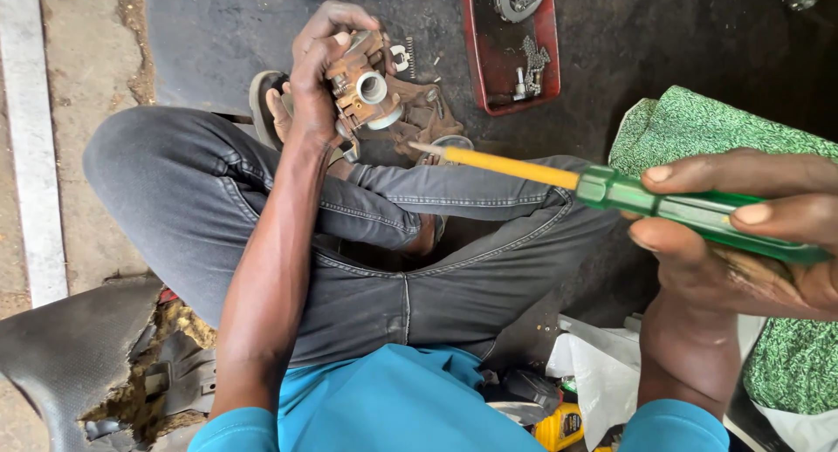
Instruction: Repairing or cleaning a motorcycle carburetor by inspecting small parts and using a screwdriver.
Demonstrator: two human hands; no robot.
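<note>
Between the raised knees, the left hand was closed around a grimy carburetor, fingers wrapped over its top and back, holding it up above the dark mat. Nearer the camera, the right hand was clamped on the green handle of a screwdriver, whose yellow shaft pointed left with its tip just short of the carburetor, not touching it. Behind the carburetor lay a brown rag and small loose parts. Farther back, a red tray held a bearing and a length of chain, well apart from both hands. A green patterned cloth crowded the right edge. Open mat remained at the upper right; bare concrete ran along the left.
</note>
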